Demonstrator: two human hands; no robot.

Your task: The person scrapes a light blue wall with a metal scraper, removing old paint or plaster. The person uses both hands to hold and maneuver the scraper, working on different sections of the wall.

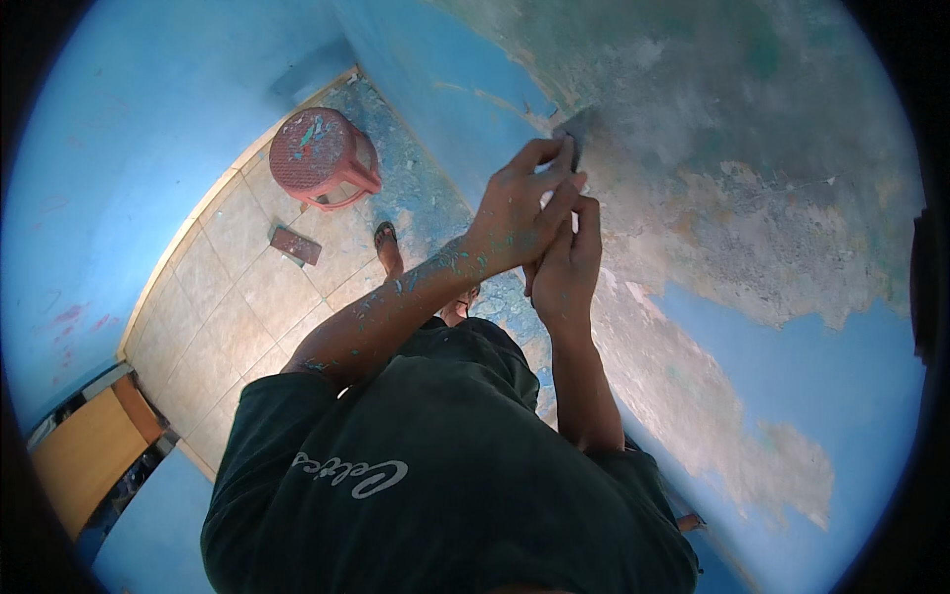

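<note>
Both hands are together at the wall (668, 215), on a scraper (577, 128) whose dark flat blade lies against the bare plaster beside the edge of the blue paint. My left hand (516, 204) has its fingertips on the blade side and bears blue-green paint flecks, as does the forearm. Just below it, my right hand (568, 278) is closed around what looks like the handle, mostly hidden by the fingers. Grey, patchy plaster shows over much of the wall, with blue paint (809, 364) left in ragged-edged areas.
A red plastic stool (315, 156) strewn with paint chips stands near the corner. On the tiled floor (245, 297) lies a reddish-brown rectangular block (295, 246). Paint flakes (415, 185) cover the floor along the wall. A wooden panel (89, 460) is at lower left. My sandalled foot (387, 249) is below.
</note>
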